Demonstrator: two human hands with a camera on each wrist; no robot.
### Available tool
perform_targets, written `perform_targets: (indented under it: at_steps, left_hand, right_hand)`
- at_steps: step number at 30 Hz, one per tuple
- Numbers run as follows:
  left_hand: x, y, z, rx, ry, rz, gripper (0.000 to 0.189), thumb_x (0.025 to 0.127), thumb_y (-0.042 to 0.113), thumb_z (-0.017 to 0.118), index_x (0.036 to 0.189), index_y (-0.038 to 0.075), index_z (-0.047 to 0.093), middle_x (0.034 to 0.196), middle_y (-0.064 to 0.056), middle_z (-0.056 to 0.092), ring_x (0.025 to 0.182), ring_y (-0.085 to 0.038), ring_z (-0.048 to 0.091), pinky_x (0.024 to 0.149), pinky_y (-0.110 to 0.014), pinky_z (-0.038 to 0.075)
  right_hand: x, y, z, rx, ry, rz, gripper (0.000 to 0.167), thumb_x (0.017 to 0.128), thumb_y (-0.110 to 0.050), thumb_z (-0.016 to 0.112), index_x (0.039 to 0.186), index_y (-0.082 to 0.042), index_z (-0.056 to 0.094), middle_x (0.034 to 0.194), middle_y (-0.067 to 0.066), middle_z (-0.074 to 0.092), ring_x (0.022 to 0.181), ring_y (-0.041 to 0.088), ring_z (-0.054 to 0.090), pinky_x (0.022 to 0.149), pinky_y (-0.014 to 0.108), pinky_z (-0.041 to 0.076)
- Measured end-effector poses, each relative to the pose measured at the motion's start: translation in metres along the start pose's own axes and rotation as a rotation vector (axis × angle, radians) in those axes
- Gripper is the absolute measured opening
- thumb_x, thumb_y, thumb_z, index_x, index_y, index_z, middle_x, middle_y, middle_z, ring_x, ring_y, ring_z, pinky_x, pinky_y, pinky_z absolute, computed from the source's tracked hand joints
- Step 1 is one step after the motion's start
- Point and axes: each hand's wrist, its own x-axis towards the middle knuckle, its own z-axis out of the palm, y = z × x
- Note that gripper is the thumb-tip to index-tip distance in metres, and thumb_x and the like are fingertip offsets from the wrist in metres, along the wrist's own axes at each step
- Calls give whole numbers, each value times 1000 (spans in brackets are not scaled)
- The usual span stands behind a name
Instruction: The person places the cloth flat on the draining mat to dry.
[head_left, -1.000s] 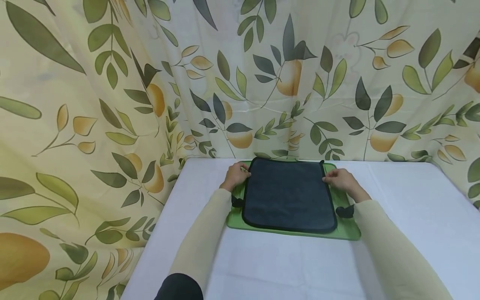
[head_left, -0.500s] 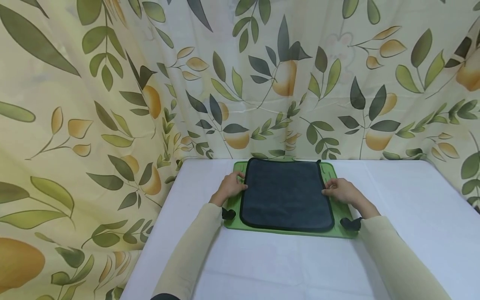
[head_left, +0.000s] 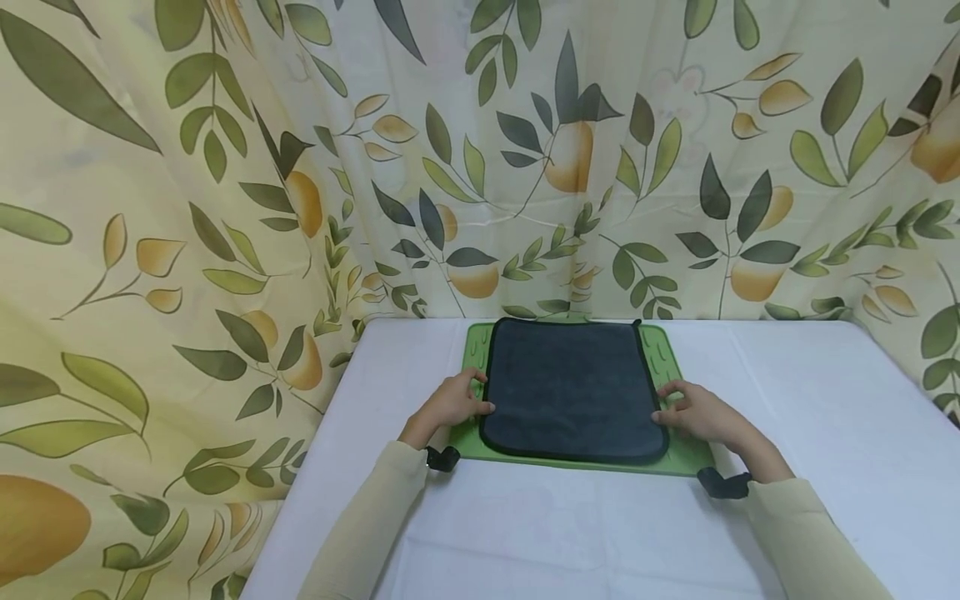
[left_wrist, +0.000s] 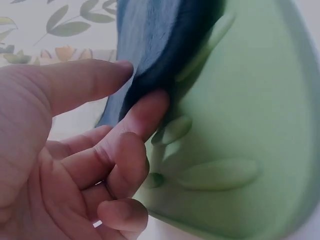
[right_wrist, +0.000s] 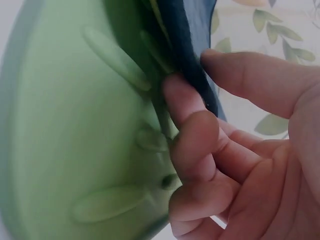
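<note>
A dark blue-black mat [head_left: 570, 387] with rounded corners and a bound edge lies over a green tray [head_left: 690, 462]. Its small loop [head_left: 637, 323] sticks up at the back right corner. My left hand [head_left: 447, 402] pinches the mat's left edge toward the front, thumb on top and index finger beneath, as the left wrist view shows. On the opposite edge my right hand [head_left: 703, 414] pinches the mat the same way. The other fingers of both hands curl loosely below the mat, close over the tray. Raised leaf-shaped ridges [left_wrist: 220, 174] show on the tray's surface.
The tray stands on a table with a white cloth [head_left: 517, 525], near its back edge. A leaf-and-fruit patterned curtain [head_left: 637, 100] hangs behind and along the left side. Dark wrist straps [head_left: 723, 483] sit by both sleeves.
Both hands have slid along the mat's side edges from near the back toward the front corners. The mat and tray have stayed in nearly the same place.
</note>
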Motion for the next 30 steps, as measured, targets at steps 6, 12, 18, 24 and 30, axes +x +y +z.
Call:
perform_targets:
  at_steps: [6,12,18,24,30]
  left_hand:
    - [-10,-1,4,-36,-10,-4,46,92,22,78,130,9,56,75,-1,70,63,-14,57,60,-28,44]
    - [-12,-4,5,-59,-5,-5,31,92,19,77,114,12,57,74,0,72,66,-16,60,63,-29,44]
    - [-17,-4,5,-38,6,-16,26,92,18,77,109,12,59,72,-1,71,64,-17,59,61,-29,42]
    - [-21,-3,5,-18,15,-19,22,92,18,77,105,12,60,71,-1,70,62,-16,58,58,-28,42]
    - [-23,-3,2,30,31,-10,19,92,20,77,99,14,61,69,1,70,60,-13,57,57,-27,42]
  right_hand:
    - [-10,3,5,23,-2,-14,52,98,-23,69,131,6,41,72,0,56,66,18,51,60,31,39]
    - [-11,5,4,54,2,-38,43,98,-19,68,124,5,44,74,1,58,65,17,52,58,28,40]
    - [-8,6,6,70,-12,-46,37,98,-17,68,120,3,47,74,0,57,64,16,52,58,29,41]
    - [-7,6,8,69,-12,-58,34,98,-15,67,119,4,48,74,0,57,64,17,51,57,29,41]
    - [-5,6,8,74,-6,-49,33,97,-15,67,118,4,50,76,1,59,65,17,53,58,29,43]
